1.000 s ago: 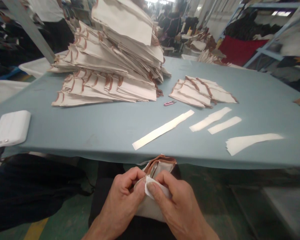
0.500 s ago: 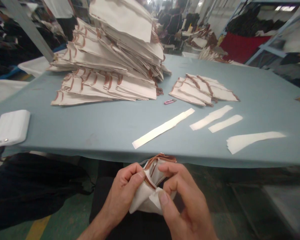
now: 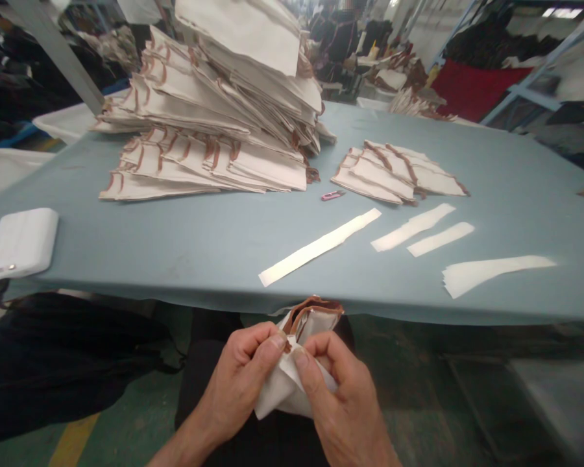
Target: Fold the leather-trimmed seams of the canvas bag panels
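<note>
A small off-white fabric pouch with brown-bound edges is held over my lap, just in front of the table edge. My left hand pinches its edge between thumb and fingers on the left side. Close by on the right, my right hand grips the fabric with thumb against forefinger. The two thumb tips are nearly together, with a bit of brown trim showing between them. The pouch's brown-rimmed opening points away from me. Its underside is hidden behind my hands.
A tall stack of off-white, brown-edged fabric pieces stands at the back left of the blue-green table. A smaller pile lies right of it, near pink thread snips. Pale strips and a white case lie nearer.
My right hand has moved left and closed in on the pouch's edge beside my left thumb; its raised fingers have come down into a pinch. My left hand keeps its hold.
</note>
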Demonstrator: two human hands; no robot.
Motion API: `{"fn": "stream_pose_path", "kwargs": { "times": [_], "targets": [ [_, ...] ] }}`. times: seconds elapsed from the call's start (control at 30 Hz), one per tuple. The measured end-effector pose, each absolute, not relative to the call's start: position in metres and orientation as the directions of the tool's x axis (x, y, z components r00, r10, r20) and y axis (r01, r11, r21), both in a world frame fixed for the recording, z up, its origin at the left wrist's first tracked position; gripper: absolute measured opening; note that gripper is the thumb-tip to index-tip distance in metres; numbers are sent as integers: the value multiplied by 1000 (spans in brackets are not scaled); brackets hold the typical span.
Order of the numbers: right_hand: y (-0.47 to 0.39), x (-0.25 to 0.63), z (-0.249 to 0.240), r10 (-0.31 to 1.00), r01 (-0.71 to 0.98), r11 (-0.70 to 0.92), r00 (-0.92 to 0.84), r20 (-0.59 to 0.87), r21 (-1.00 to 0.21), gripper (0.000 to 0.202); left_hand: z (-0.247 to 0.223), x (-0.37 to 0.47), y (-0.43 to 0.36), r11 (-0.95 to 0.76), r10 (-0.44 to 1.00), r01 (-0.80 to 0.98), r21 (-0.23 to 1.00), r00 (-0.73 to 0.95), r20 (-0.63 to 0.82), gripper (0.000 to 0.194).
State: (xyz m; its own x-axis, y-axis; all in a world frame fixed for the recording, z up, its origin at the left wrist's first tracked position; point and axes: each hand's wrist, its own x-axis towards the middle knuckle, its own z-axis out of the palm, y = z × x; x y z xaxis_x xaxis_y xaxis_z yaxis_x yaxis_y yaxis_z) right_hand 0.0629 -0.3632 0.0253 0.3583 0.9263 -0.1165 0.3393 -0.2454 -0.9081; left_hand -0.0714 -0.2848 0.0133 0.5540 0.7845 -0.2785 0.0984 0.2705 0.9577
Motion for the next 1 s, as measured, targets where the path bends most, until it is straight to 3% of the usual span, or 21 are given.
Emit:
{"fn": "stream_pose_path", "kwargs": {
  "times": [0.3, 0.53, 0.83, 1.0],
  "targets": [
    [-361, 59, 18, 908, 490, -179, 417, 49, -853, 25, 14, -72, -285, 232, 796, 115, 966, 549, -257, 48],
    [-352, 59, 23, 909, 543, -162, 408, 90, -824, 24, 11, -74, -285, 178, 818, 108, 978, 537, -208, 44],
    [-351, 58, 17, 906, 434, -171, 423, 32, -885, 24, 0, -77, -285, 217, 811, 89, 972, 537, -230, 46],
    [-353, 59, 17, 909, 340, -199, 415, -43, -919, 28, 1, -78, -285, 214, 805, 96, 972, 547, -232, 59]
  ]
}}
